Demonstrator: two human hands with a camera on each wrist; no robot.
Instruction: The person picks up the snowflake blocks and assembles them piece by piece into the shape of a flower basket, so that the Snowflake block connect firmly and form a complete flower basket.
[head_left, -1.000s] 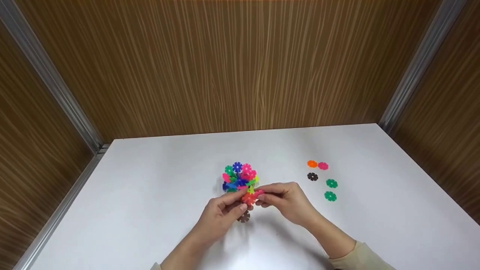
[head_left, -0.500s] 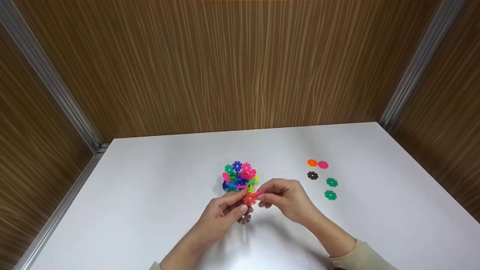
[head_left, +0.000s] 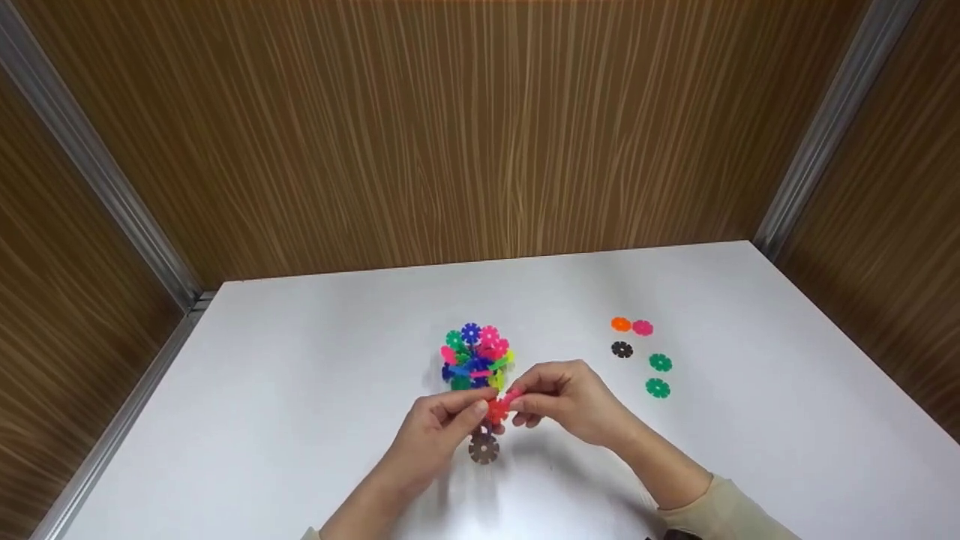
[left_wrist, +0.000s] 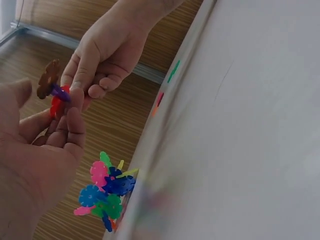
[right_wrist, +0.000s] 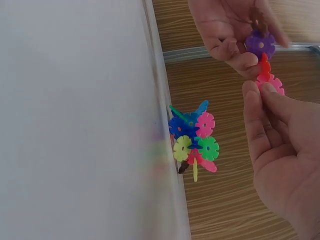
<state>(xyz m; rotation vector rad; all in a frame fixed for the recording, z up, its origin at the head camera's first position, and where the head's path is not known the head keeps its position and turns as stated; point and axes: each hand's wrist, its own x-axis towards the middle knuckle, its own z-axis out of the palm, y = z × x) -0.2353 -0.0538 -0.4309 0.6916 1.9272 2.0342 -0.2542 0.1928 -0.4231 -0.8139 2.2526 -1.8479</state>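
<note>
Above the white table [head_left: 300, 420] both hands hold a small chain of plastic snowflake discs. My left hand [head_left: 469, 416] pinches the part with the brown disc [head_left: 484, 448], a purple disc [right_wrist: 260, 44] and the red disc [head_left: 496, 410]. My right hand [head_left: 525, 401] pinches a pink disc [right_wrist: 272, 82] that meets the red one. In the left wrist view the brown disc [left_wrist: 48, 79] sticks up over my left fingers. Just beyond the hands a multicoloured ball of joined discs [head_left: 474, 358] rests on the table, untouched.
Several loose discs lie at the right: orange [head_left: 621, 324], pink [head_left: 643, 328], black [head_left: 622, 349] and two green [head_left: 660, 363] [head_left: 658, 388]. Wood-panelled walls [head_left: 480, 135] close the table in at the back and sides.
Both hands drew the small chain slightly nearer to me, away from the ball. The brown disc now hangs in fuller view below the left fingers.
</note>
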